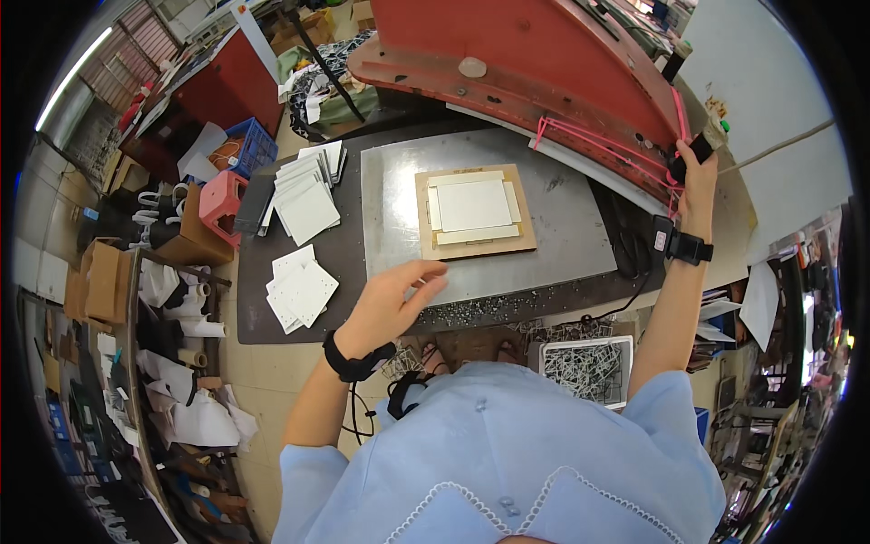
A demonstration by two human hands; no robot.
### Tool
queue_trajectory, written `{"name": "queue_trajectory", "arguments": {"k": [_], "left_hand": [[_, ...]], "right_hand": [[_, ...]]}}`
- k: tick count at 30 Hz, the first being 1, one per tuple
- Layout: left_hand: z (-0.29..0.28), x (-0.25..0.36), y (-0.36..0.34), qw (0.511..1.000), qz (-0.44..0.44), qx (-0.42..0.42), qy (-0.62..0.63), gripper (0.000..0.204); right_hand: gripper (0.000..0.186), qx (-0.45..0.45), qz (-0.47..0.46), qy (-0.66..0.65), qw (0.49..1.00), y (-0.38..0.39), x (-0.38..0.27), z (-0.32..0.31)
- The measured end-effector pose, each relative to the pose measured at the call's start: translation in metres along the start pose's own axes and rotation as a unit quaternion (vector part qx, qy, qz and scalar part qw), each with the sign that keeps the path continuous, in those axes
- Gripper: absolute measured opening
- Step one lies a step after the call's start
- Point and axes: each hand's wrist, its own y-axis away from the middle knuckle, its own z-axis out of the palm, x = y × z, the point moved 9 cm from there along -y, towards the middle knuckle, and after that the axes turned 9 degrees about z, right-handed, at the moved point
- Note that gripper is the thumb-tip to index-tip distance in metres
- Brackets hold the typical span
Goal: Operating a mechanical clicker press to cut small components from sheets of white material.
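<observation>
My right hand [699,186] is raised at the far right, its fingers wrapped round a black handle [691,161] on the large red press arm [507,63]. Pink cord runs along that arm to the handle. Over the near edge of the metal plate [390,218] hovers my left hand [397,304], fingers loosely bent, thumb apart, nothing in it. Ahead of it a square wooden die board [527,238] lies flat on the plate. On the board rests a white rectangular sheet [474,205], framed by cream strips.
Left of the plate lie a fanned stack of white cards [308,210] and a smaller pile of cards with holes [304,292]. Small scraps [471,310] litter the table's near edge. A tray of offcuts [584,370] is below. A pink stool [220,204] and blue crate [254,148] stand left.
</observation>
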Motion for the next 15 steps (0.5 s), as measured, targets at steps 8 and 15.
{"name": "queue_trajectory", "arguments": {"k": [8,15], "left_hand": [[0.031,0.056,-0.012,0.992,0.109,-0.019,0.063,0.024],[0.032,0.108,-0.037,0.973,0.188,0.008,0.136,0.043]], "right_hand": [[0.056,-0.070,-0.033,0.119,0.990,0.115,-0.043,0.019],[0.059,-0.283,-0.028,0.069,0.956,0.182,-0.074,0.016]]}}
